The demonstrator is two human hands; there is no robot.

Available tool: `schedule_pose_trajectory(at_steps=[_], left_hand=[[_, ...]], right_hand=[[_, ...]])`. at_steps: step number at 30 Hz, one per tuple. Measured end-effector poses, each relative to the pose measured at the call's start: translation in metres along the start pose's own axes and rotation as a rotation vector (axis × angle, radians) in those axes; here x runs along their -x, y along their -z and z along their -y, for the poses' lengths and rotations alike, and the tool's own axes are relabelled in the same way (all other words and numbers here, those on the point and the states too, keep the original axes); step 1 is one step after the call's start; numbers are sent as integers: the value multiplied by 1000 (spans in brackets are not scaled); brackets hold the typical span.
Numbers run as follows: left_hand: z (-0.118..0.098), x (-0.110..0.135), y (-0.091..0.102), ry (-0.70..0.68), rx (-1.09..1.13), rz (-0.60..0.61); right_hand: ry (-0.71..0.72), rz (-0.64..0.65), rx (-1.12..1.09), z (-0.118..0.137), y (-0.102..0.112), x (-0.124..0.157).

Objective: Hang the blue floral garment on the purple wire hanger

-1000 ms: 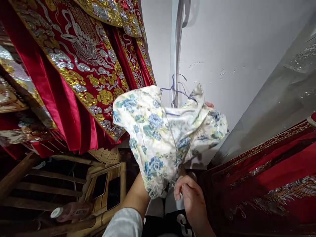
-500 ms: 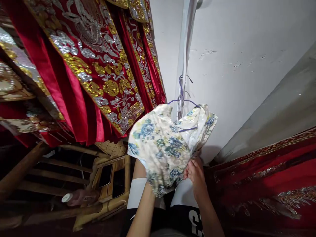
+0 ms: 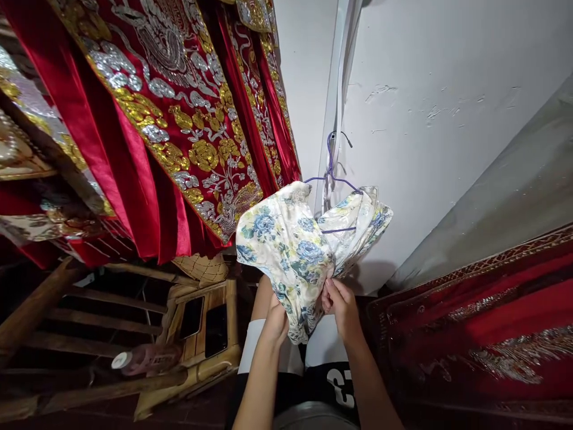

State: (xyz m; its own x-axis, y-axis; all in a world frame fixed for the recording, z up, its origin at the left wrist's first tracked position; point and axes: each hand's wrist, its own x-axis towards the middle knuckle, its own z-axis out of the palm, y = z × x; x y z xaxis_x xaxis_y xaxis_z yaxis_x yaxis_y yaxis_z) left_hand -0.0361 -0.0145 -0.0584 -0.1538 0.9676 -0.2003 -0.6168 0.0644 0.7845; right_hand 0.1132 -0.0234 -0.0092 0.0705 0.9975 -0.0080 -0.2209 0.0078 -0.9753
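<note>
Head camera view: you hold a white floral top (image 3: 286,239), printed with blue roses, which hangs from a purple wire hanger (image 3: 330,167) in front of you. Your right hand (image 3: 342,307) pinches its front edge between thumb and fingers; your left hand (image 3: 276,319) grips its lower side edge, fingers partly hidden by cloth. White characters (image 3: 341,387) on your black shorts (image 3: 308,382) look like a C and a 3, though partly cut off. Dark lettering on a pinkish bottle (image 3: 154,359) with a white cap is too small to read. The bottle lies near a bamboo bench (image 3: 231,304) carrying two dark, phone-like slabs (image 3: 216,329). Behind the top stands a scuffed white wall (image 3: 425,60). Red fabric (image 3: 179,119), embroidered in gold and silver, hangs at left; more red cloth (image 3: 528,298) fills the lower right.
</note>
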Motion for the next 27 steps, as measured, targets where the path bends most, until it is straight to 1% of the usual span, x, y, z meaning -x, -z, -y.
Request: schedule_pose_trajectory(at_steps=[1,2,3,5,6,7,8,9,11,12,13,16,19,21,24,27], left_hand=[[-2,-3,1,-21,-5,-28],[-5,-5,3,-50,-11,-88],[-6,-7,4,-100,-24,-177],[-7,-7,6,-309,-97,-378],[-5,-6,6,-436,-164,-439],[-2,-4,5,-542,-257,-431],[2,-1,3,-617,-368,-353],[7,2,0,-656,-481,-228],[17,9,-8,-654,-648,19],[22,11,-13,-637,-698,105],[25,13,-17,-624,-729,158],[28,15,-25,-604,-777,226],[30,15,-26,-614,-826,271],[33,15,-25,-627,-855,297],[44,12,-24,-650,-897,324],[55,7,-24,-683,-939,343]], right_hand=[[-1,-28,-19,2,0,1],[-6,-58,-30,3,1,1],[-16,-78,-33,5,1,1],[-50,-61,-15,4,1,0],[-70,-28,4,3,0,0],[-87,10,21,0,-2,0],[-99,43,31,-2,-4,0],[-102,69,35,-5,-7,0],[-91,106,34,-8,-11,1],[-82,119,37,-9,-12,2],[-77,130,44,-9,-12,2],[-87,119,76,-5,-7,3],[-83,49,91,3,-1,-1],[-61,-2,83,13,0,-9],[-24,-74,66,38,0,-28],[33,-89,45,75,-3,-54]])
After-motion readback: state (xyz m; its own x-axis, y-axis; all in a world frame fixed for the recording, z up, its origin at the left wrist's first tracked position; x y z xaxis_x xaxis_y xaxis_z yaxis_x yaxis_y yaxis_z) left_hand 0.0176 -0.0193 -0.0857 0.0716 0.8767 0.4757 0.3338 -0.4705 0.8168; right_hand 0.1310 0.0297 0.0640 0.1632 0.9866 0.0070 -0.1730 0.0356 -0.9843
